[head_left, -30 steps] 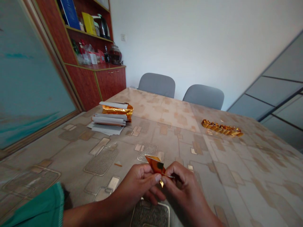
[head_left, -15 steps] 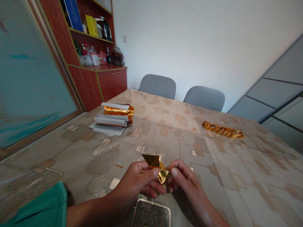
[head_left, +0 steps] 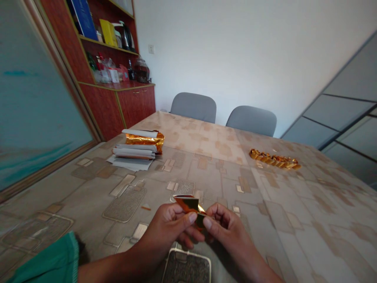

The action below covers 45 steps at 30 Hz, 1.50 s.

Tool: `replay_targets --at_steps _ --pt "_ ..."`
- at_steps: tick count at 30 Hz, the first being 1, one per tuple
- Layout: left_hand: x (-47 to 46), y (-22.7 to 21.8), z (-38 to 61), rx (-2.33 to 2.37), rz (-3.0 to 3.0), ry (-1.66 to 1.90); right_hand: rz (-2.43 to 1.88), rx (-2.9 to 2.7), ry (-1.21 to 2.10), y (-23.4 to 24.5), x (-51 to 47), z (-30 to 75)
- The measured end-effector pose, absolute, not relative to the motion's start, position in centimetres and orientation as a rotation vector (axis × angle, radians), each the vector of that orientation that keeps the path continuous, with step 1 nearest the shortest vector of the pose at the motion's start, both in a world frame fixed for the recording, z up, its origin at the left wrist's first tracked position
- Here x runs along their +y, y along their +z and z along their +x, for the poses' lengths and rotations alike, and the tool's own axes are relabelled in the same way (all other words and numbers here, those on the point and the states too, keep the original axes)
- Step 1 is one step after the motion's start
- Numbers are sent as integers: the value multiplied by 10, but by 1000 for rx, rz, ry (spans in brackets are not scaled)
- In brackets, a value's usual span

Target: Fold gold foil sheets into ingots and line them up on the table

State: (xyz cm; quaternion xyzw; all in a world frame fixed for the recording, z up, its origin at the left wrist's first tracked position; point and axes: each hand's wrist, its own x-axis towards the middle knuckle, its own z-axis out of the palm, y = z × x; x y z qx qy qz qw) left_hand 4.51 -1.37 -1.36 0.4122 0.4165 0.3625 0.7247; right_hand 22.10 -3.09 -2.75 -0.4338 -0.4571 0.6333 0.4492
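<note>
A small piece of folded gold foil paper (head_left: pixel 190 203) is held above the near part of the table, between both hands. My left hand (head_left: pixel 176 224) pinches its left side between thumb and fingers. With thumb and fingertips, my right hand (head_left: pixel 222 224) grips the lower right end. The upper left of the paper spreads into a pointed flap; its lower part is partly covered by my fingers. Farther off to the left lies a stack of gold and white paper sheets (head_left: pixel 135 151), bent over. A row of folded gold pieces (head_left: pixel 275 159) rests on the right.
The table (head_left: pixel 212 137) has a patterned cover. Two grey chairs (head_left: pixel 193 106) stand at its far side. At the back left is a red-brown cabinet (head_left: pixel 135 102) with bottles, a kettle and a glass jar (head_left: pixel 141 70). A tiny scrap (head_left: pixel 145 208) lies left of my hands.
My right hand has shifted slightly left, closer to the left thumb. The foil paper's flap has tilted, and its lower end shows less. The view has turned a little to the right.
</note>
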Motion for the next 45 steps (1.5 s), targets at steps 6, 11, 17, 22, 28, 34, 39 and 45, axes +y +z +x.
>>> replay_targets --at_steps 6,11,17,22,28,34,39,45 --pt "-13 -16 44 898 960 778 -1096 -1175 1546 -24 -28 221" --pt "-11 -17 45 959 937 774 -1109 -1139 1441 -30 -31 220" --pt "-11 -15 42 943 924 816 -1034 -1087 1541 -29 -28 224" --pt "-10 -16 41 919 917 832 -1100 -1138 1524 -31 -27 226" --pt "-10 -17 42 934 960 803 -1072 -1092 1495 -41 -32 225" --pt "-10 -15 43 922 931 830 -1051 -1141 1562 -32 -30 224" --pt "-11 -14 42 879 890 809 -1102 -1246 1542 -25 -30 221" --pt "-10 -17 44 938 886 777 -1233 -1258 1402 -33 -31 221"
